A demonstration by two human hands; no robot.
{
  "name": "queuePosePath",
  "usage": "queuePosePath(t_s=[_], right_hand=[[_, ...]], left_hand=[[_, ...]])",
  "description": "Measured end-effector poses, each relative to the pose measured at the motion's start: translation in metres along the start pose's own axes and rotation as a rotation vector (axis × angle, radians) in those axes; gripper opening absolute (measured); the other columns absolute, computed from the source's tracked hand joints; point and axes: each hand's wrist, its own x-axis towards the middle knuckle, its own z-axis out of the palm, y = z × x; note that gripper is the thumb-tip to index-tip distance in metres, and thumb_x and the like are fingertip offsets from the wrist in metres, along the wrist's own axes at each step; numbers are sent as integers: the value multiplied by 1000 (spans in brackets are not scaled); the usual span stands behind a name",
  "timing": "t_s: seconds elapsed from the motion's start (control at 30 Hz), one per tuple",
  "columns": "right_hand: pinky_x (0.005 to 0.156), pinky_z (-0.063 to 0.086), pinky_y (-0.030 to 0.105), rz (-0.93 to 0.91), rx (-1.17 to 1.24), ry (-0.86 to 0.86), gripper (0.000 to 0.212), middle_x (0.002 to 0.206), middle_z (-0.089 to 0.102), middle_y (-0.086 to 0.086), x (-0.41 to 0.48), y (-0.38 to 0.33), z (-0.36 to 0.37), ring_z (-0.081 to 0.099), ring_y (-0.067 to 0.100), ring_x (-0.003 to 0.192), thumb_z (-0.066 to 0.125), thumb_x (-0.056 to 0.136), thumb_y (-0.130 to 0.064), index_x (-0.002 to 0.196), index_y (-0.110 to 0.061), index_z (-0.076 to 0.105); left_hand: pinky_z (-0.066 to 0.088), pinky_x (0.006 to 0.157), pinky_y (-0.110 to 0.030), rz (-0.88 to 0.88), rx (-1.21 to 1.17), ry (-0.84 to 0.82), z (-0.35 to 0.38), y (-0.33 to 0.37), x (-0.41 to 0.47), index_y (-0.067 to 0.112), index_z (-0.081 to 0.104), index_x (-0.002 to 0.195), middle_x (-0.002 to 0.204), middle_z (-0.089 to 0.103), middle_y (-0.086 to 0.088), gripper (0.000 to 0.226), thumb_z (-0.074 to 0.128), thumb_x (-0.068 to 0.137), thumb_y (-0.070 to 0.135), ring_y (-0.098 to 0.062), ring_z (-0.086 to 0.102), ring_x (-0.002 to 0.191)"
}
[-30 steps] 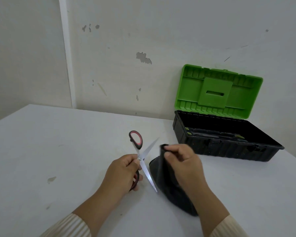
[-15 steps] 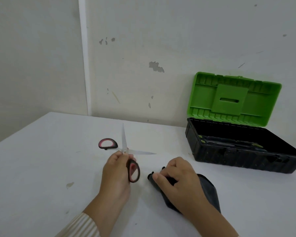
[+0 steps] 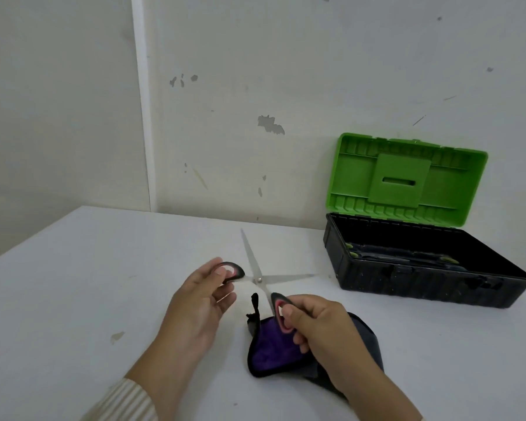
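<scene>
My left hand [image 3: 199, 305] and right hand [image 3: 322, 326] each grip a loop of black-and-red steel scissors [image 3: 258, 279], blades splayed; purple-lined black fabric pouch [image 3: 271, 354] apparently not yet filled.

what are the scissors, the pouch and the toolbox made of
Scissors: bare metal blades, pale grey with a dull sheen; handle loops look like black plastic with a pink, perhaps rubbery, lining. Pouch: soft fabric, dark matt outside, fuzzy purple inside; it sags flat. Toolbox: moulded plastic, black tub and green ribbed lid, slight gloss.
</scene>
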Motion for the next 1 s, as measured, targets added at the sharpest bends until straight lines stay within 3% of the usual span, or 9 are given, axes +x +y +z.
queuePosePath(t_s=[0.17, 0.27, 0.43, 0.53, 0.63, 0.7, 0.8, 0.87, 1.0], right_hand=[[50, 50, 26, -1, 177, 122, 13, 59, 65, 1, 4, -2, -5, 55, 15, 52, 59, 87, -8, 81, -12, 70], [51, 52, 28, -5, 218, 121, 12, 59, 65, 3, 4, -1, -5, 56, 17, 53, 59, 87, -8, 81, -8, 69], [50, 52, 27, 13, 195, 91, 11, 60, 65, 2, 6, 3, -6, 55, 16, 52, 60, 87, -10, 81, -8, 70], [62, 51, 28, -42, -77, 186, 9, 71, 68, -4, 10, 6, -6, 60, 13, 63, 62, 86, -23, 91, -20, 69], [75, 42, 25, -123, -348, 325, 32, 91, 64, -12, 11, 7, -9, 57, 10, 83, 62, 84, -35, 114, -26, 59], [72, 40, 20, -144, -344, 339, 33, 86, 60, -17, 10, 2, -9, 57, 2, 80, 61, 84, -37, 114, -23, 59], [52, 43, 10, -120, -217, 340, 24, 75, 63, -9, 11, -4, -12, 59, -4, 54, 61, 85, -34, 103, -18, 63], [48, 48, 14, -83, -91, 375, 20, 75, 64, 0, 10, -6, -18, 59, 1, 51, 63, 84, -30, 98, -16, 64], [70, 56, 38, -104, -91, 439, 4, 75, 67, -1, 6, -9, -40, 61, 15, 68, 63, 84, -26, 84, -23, 66]], left_hand=[[53, 60, -26, 17, 370, -134, 11, -11, -18, 8, 72, 85, 71, 68, -3, 7, 65, 86, 11, -13, 61, 62], [54, 54, -23, -44, 419, -245, 19, -24, -28, 5, 70, 82, 69, 70, -4, 9, 63, 87, 5, -10, 63, 57], [56, 54, -23, -91, 403, -243, 19, -26, -28, 5, 69, 80, 69, 71, -5, 10, 62, 87, 4, -11, 65, 57], [56, 56, -23, -97, 390, -238, 20, -28, -28, 4, 69, 81, 69, 71, -5, 8, 63, 86, 4, -12, 65, 58], [56, 58, -24, -67, 437, -227, 21, -31, -31, 5, 70, 81, 70, 71, -6, 7, 65, 85, 7, -13, 67, 61], [58, 62, -26, -4, 527, -228, 22, -34, -34, 10, 71, 78, 65, 70, -2, 7, 67, 84, 7, -14, 67, 63], [53, 67, -22, 171, 758, -260, 25, -38, -42, 27, 72, 72, 62, 68, 5, 15, 71, 81, 16, -9, 64, 64], [46, 61, -17, 281, 848, -292, 30, -40, -51, 31, 73, 72, 64, 68, 5, 14, 71, 81, 20, -1, 59, 60], [50, 62, -16, 329, 902, -346, 53, -50, -63, 24, 72, 84, 73, 72, 3, 5, 69, 82, 21, -2, 63, 66]])
